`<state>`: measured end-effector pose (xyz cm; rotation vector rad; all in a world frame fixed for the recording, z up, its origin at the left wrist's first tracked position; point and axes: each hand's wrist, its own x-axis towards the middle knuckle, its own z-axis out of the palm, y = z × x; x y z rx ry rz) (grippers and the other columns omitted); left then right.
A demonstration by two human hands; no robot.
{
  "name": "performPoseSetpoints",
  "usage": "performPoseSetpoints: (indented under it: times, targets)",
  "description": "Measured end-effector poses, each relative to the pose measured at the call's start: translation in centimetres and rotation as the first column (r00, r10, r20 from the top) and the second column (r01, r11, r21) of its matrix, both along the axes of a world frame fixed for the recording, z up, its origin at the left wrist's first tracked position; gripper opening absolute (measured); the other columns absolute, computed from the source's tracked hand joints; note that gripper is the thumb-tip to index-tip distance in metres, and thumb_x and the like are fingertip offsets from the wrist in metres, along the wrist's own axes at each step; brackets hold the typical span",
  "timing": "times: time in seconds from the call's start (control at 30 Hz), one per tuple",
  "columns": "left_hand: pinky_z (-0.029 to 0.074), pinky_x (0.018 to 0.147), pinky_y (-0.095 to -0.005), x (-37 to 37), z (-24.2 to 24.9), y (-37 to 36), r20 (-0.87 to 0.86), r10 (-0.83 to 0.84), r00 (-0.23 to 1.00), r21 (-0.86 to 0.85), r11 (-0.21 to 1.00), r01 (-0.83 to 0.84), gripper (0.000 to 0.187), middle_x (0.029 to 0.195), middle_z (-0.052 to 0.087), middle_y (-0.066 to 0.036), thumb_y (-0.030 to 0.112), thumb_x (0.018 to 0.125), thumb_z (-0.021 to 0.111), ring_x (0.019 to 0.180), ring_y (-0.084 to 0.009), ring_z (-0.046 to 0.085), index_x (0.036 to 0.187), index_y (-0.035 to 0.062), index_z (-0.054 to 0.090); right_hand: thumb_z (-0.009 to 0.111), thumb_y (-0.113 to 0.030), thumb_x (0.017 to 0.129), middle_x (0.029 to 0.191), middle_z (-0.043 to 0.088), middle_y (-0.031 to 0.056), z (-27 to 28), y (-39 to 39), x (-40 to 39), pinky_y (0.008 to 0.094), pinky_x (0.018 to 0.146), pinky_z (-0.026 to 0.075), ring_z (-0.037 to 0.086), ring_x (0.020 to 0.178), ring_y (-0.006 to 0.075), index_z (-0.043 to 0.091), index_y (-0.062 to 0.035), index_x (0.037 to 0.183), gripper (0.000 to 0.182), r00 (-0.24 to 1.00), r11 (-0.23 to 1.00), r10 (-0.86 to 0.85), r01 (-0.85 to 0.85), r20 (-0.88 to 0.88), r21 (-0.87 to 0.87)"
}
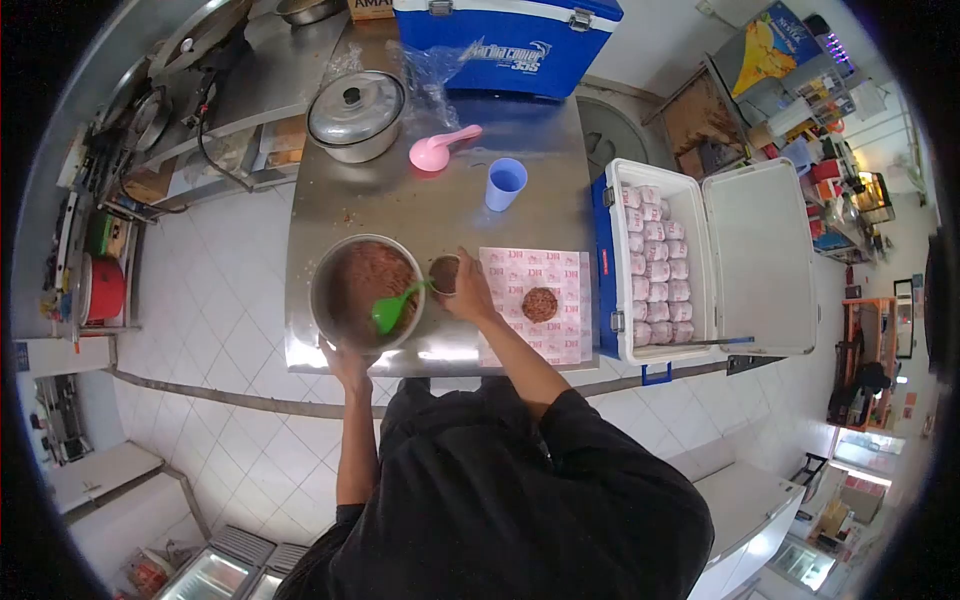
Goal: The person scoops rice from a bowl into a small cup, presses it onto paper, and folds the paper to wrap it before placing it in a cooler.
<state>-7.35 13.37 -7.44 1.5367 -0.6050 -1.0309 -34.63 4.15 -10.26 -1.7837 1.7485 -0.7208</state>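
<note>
A metal pot [322,312] of reddish-brown rice [372,272] stands near the table's front left. My left hand [347,364] holds its near rim, with the fingers partly hidden. A green rice scoop [388,314] lies in the pot, its handle reaching over the right rim. Just right of the pot, my right hand [470,292] is closed around a small cup [446,272] that shows brown contents. To the right of that hand, a round mound of the same rice [540,304] sits on a stack of pink printed wrapping paper [510,262].
Behind are a lidded pot [356,112], a pink ladle [432,153], a blue-violet cup [505,186] and a closed blue cooler [510,50]. At right, an open cooler [708,270] holds several wrapped packets [655,262]. Loose grains dot the metal table [450,220].
</note>
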Motion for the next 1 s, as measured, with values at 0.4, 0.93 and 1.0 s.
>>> performPoseSetpoints:
  times: [0.4, 0.93, 1.0]
  targets:
    - [0.06, 0.089, -0.0418, -14.7, 5.0, 2.5, 0.169, 0.339, 0.925, 0.112, 0.926, -0.36, 0.058, 0.131, 0.051, -0.025, 0.021, 0.101, 0.059, 0.117, -0.0358, 0.06, 0.143, -0.0063, 0.028, 0.082, -0.036, 0.08, 0.131, 0.056, 0.0235, 8.7, 4.3, -13.3, 0.0472, 0.102, 0.046, 0.056, 0.12, 0.0405, 0.055, 0.0004, 0.128, 0.065, 0.97, 0.993, 0.091, -0.106, 0.224, 0.054]
    - [0.044, 0.105, -0.0486, -25.1, -2.4, 1.1, 0.631, -0.775, 0.02, 0.269, 0.243, 0.932, 0.054, 0.124, 0.054, -0.024, 0.02, 0.08, 0.071, 0.121, -0.0415, 0.051, 0.126, -0.0031, 0.057, 0.086, -0.008, 0.057, 0.105, 0.058, 0.0201, -1.2, 14.1, -25.4, 0.0493, 0.097, 0.045, 0.055, 0.111, 0.0408, 0.064, -0.0005, 0.091, 0.042, 0.96, 0.938, 0.275, -0.256, -0.052, 0.232]
    - [0.044, 0.105, -0.0484, -25.1, -2.5, 1.1, 0.634, -0.773, 0.012, 0.272, 0.237, 0.933, 0.055, 0.125, 0.054, -0.025, 0.024, 0.08, 0.071, 0.122, -0.0417, 0.05, 0.126, -0.0035, 0.056, 0.088, -0.011, 0.056, 0.103, 0.057, 0.0178, -1.5, 14.2, -25.5, 0.0487, 0.096, 0.045, 0.055, 0.108, 0.0394, 0.063, -0.002, 0.089, 0.042, 0.962, 0.949, 0.27, -0.257, -0.047, 0.183]
